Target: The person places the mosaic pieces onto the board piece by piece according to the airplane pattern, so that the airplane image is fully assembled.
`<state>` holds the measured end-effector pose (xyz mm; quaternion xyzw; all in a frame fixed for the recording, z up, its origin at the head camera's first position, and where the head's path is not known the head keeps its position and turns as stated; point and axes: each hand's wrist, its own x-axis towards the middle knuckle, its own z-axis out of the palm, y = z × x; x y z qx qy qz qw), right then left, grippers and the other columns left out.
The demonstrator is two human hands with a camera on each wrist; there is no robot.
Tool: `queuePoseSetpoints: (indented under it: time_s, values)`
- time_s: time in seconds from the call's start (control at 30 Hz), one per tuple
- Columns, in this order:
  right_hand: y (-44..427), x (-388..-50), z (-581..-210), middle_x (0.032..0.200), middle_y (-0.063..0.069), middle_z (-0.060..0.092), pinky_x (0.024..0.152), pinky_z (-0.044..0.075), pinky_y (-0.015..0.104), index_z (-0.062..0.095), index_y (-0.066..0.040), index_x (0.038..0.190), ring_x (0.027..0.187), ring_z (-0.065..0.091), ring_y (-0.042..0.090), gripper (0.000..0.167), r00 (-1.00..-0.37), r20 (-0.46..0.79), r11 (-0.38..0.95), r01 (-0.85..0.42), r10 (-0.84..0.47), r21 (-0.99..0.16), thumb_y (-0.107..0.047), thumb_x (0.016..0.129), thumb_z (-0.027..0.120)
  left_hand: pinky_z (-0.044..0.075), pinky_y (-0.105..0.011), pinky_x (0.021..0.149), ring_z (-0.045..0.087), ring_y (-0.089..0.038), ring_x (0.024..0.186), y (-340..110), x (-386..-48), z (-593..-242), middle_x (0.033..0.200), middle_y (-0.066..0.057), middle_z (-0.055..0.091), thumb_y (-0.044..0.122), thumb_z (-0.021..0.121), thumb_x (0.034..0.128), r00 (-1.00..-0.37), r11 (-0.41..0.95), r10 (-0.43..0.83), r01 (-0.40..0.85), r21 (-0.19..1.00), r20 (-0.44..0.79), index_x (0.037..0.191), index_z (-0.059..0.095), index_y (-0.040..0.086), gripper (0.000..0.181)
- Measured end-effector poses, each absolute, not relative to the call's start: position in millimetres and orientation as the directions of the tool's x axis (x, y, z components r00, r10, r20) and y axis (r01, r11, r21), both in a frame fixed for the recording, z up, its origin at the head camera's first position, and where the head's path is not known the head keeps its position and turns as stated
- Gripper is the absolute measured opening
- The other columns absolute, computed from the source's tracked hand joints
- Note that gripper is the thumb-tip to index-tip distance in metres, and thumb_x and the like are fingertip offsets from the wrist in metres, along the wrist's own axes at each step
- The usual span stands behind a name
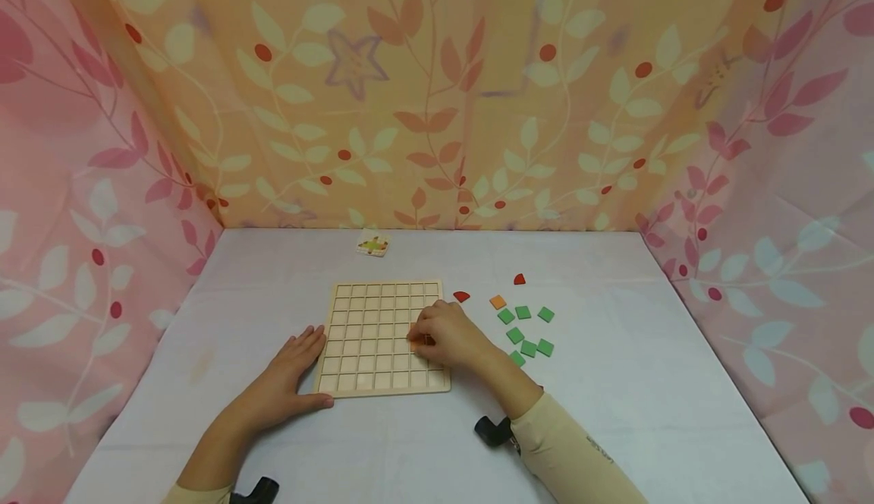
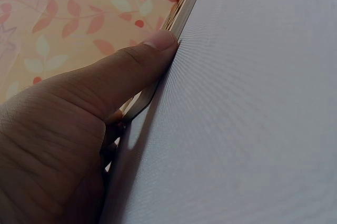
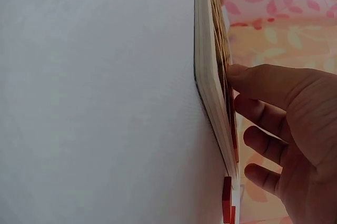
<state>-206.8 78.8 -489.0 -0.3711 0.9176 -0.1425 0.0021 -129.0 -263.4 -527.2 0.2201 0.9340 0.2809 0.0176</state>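
Pink and orange floral fabric (image 1: 429,94), printed with pale leaves and red dots, encloses the far side and both flanks of a tabletop covered by a white cloth (image 1: 273,299). Near its middle lies a square wooden grid board (image 1: 366,342), its face divided into rows of shallow cells by raised lines. At its left side rests the left hand (image 1: 283,379), fingers relaxed and extended along the edge, thumb laid on the rim at the near left corner, as the left wrist view also shows. The right hand (image 1: 451,335) reaches over the board's right part with bent fingers, pinching an orange piece (image 1: 413,344) between thumb and forefinger at the grid; the fingers hide part of that piece. Right of the board, a loose group of green square tiles (image 1: 523,312) lies scattered on the cloth, with an orange square tile (image 1: 498,302) at its upper left. Two red rounded wedges lie farther back: one red wedge (image 1: 461,297) just beside the board, the other near the group. Beyond the board, close to the back fabric, sits a small picture card (image 1: 372,244) with a green and yellow design. Both forearms wear beige sleeves (image 1: 573,451).
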Motion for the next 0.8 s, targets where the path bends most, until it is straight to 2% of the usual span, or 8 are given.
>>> queuePoseSetpoints:
  time_s: [0.17, 0.33, 0.6, 0.8]
  values:
    - [79.8, -204.6, -480.3, 0.101, -0.012, 0.068, 0.092, 0.042, 0.034, 0.080, -0.025, 0.107, 0.105, 0.054, 0.013, 0.016, -0.710, 0.109, 0.666, -0.695, -0.696, -0.271, -0.030, 0.092, 0.076, -0.003, -0.030, 0.129, 0.019, -0.042, 0.156, -262.6, -128.9, -526.4, 0.166, -0.021, 0.028, 0.058, 0.086, 0.0731, -0.905, 0.749, 0.416, 0.393, 0.533, 0.082, 0.156, 0.034, -0.005, 0.116]
    - [88.1, -199.1, -456.9, 0.106, -0.009, 0.072, 0.099, 0.045, 0.039, 0.080, -0.021, 0.111, 0.111, 0.057, 0.016, 0.020, -0.693, 0.145, 0.636, -0.711, -0.707, -0.299, -0.027, 0.092, 0.077, -0.003, -0.029, 0.129, 0.018, -0.041, 0.156, -261.9, -128.5, -526.2, 0.167, -0.020, 0.027, 0.057, 0.086, 0.0731, -0.908, 0.750, 0.412, 0.382, 0.540, 0.072, 0.157, 0.034, -0.004, 0.116]
    - [125.2, -187.6, -421.7, 0.111, -0.012, 0.072, 0.103, 0.046, 0.041, 0.079, -0.024, 0.113, 0.115, 0.057, 0.014, 0.022, -0.709, 0.214, 0.644, -0.702, -0.671, -0.306, -0.027, 0.091, 0.078, -0.003, -0.031, 0.129, 0.017, -0.040, 0.157, -262.9, -130.4, -528.9, 0.167, -0.019, 0.026, 0.061, 0.084, 0.0736, -0.907, 0.751, 0.415, 0.384, 0.538, 0.068, 0.157, 0.033, -0.004, 0.117]
    - [163.5, -182.6, -415.4, 0.112, -0.011, 0.072, 0.106, 0.047, 0.045, 0.078, -0.025, 0.112, 0.116, 0.058, 0.015, 0.024, -0.755, 0.248, 0.685, -0.655, -0.607, -0.318, -0.024, 0.089, 0.081, -0.006, -0.022, 0.127, 0.019, -0.042, 0.155, -264.6, -129.3, -530.9, 0.166, -0.022, 0.028, 0.060, 0.085, 0.0733, -0.902, 0.743, 0.419, 0.404, 0.533, 0.100, 0.156, 0.034, -0.005, 0.117]
